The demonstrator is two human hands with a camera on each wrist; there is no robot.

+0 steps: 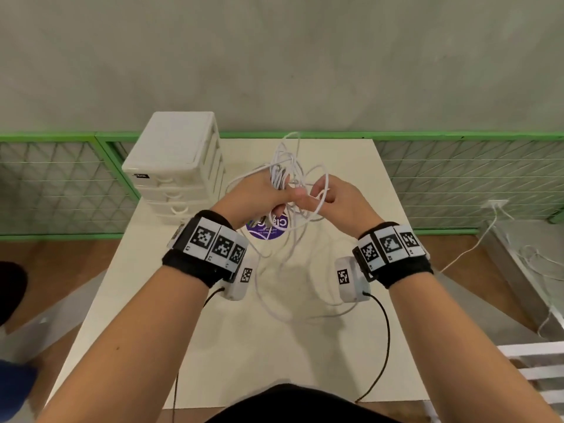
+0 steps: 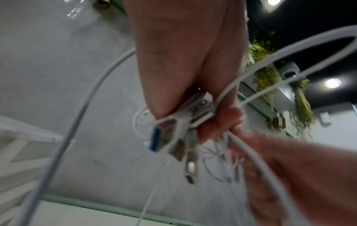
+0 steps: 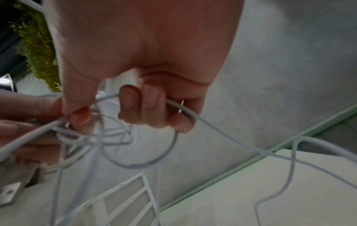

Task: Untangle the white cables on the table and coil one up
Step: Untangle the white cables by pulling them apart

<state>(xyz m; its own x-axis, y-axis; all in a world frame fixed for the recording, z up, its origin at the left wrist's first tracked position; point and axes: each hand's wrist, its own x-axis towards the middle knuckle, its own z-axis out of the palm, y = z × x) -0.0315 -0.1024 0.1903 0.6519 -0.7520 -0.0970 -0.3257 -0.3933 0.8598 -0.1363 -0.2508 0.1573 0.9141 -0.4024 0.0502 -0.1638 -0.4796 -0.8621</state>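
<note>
Both hands are holding thin white rubbery cables (image 1: 293, 178) up above pale square table (image 1: 305, 346), loops hanging down. Left hand (image 1: 259, 193) is gripping the plug ends, plugs pointing down; right hand (image 1: 338, 198) is pinching one strand. Prob light, floppy, snag-prone; best grabbed nr stiff metal USB plugs (image 2: 179, 137).

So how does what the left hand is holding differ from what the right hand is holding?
The left hand grips a bunch of plug ends, metal connectors sticking out below its grip; the right hand holds only bare cable strands, no plug visible. The left grip is a closed fist; the right pinches with thumb and curled fingers. Both hold the same white cables above the table.
</note>
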